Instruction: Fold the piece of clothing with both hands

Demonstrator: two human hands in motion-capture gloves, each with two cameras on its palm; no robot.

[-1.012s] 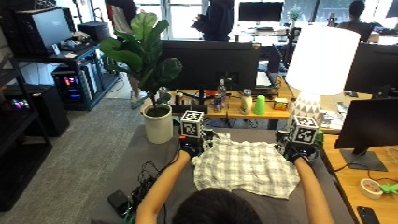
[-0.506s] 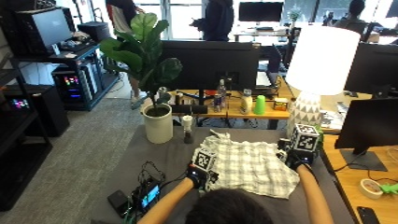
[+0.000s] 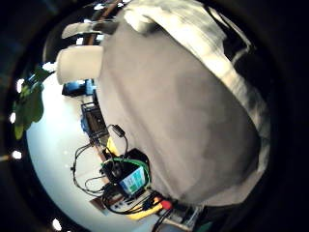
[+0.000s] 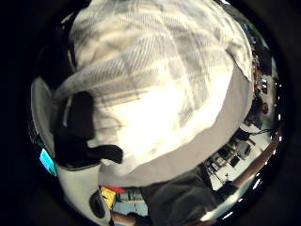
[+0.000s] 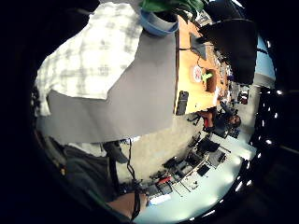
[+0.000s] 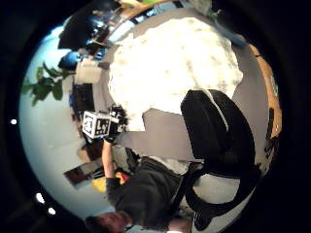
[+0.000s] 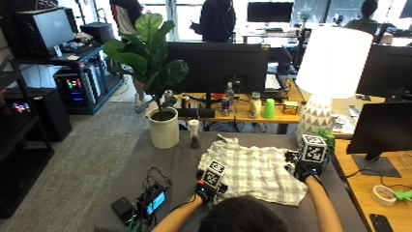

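My left hand (image 7: 207, 189) is at the near left corner of the plaid shirt (image 7: 254, 170) and pinches its hem. The shirt lies spread on the grey tabletop (image 7: 169, 162), toward its right edge. My right hand (image 7: 308, 169) rests at the shirt's right edge; I cannot tell whether its fingers grip.

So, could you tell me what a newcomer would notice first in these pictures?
Probably the plaid garment spread on the grey table, with the left hand at its near left edge and the right hand at its right edge. Next, the tall white lamp behind the table's far right corner, and the leafy plant in a white pot on the table's far left.
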